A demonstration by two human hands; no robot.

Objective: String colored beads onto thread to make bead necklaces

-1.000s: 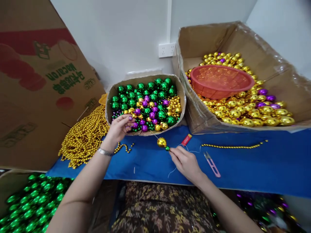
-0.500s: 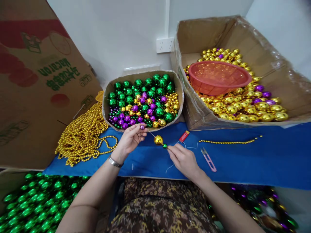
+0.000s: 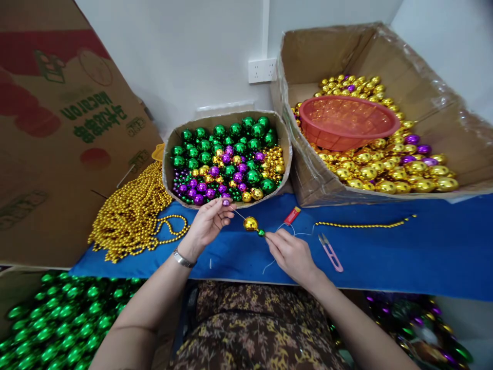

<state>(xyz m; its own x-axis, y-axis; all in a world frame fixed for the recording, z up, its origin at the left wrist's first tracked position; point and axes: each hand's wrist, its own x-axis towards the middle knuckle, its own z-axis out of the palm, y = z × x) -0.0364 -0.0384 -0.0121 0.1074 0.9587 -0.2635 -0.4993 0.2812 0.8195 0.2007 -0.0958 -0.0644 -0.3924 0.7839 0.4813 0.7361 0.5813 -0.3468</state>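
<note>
My left hand [image 3: 210,222] pinches a small purple bead [image 3: 225,203] at the front rim of the bead box. From that bead a thin string or needle [image 3: 238,211] runs down to a large gold bead [image 3: 250,223]. Against the gold one sits a small green bead [image 3: 261,233]. My right hand [image 3: 289,254] is closed just beside the green bead, its fingertips pressed together on the strand. A white thread [image 3: 268,267] trails on the cloth below my right hand.
A cardboard box [image 3: 227,116] of mixed beads stands behind my hands. Gold bead strands [image 3: 127,216] lie left. On the right are pink thread snips [image 3: 331,254], a red packet [image 3: 291,215], a gold bead string [image 3: 362,225] and a larger box [image 3: 308,180] holding a red basket [image 3: 348,139].
The large gold bead has shifted very slightly left and down along the strand. Both hands keep nearly the same place and grip.
</note>
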